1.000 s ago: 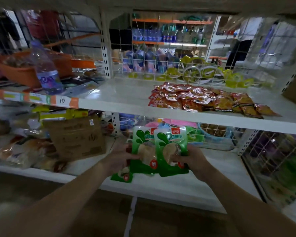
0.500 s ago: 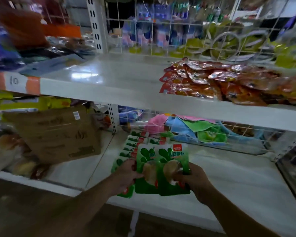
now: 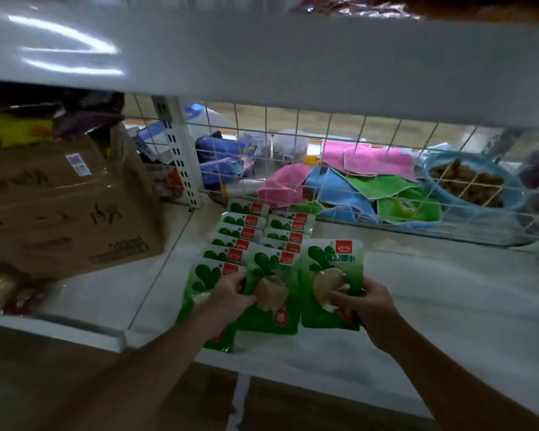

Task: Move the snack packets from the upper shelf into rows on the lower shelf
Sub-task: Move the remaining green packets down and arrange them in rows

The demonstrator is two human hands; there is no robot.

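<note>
Two overlapping rows of green snack packets (image 3: 246,233) lie on the white lower shelf (image 3: 433,290), running back toward the wire grid. My left hand (image 3: 229,295) grips a green packet (image 3: 273,293) at the front of the second row. My right hand (image 3: 364,306) grips another green packet (image 3: 332,281) just to the right of it, low over the shelf. The upper shelf (image 3: 262,57) fills the top of the view; only an edge of red packets (image 3: 371,7) shows on it.
A brown cardboard box (image 3: 66,206) stands on the lower shelf at the left. Behind the wire grid (image 3: 324,169) lie pink, blue and green cloths (image 3: 367,181) and a blue bowl (image 3: 473,181). A white upright post (image 3: 181,163) stands at the back.
Both hands have lowered the two green packets down to the lower shelf, next to the rows. The view has dropped and moved closer, so the upper shelf now sits at the top.
</note>
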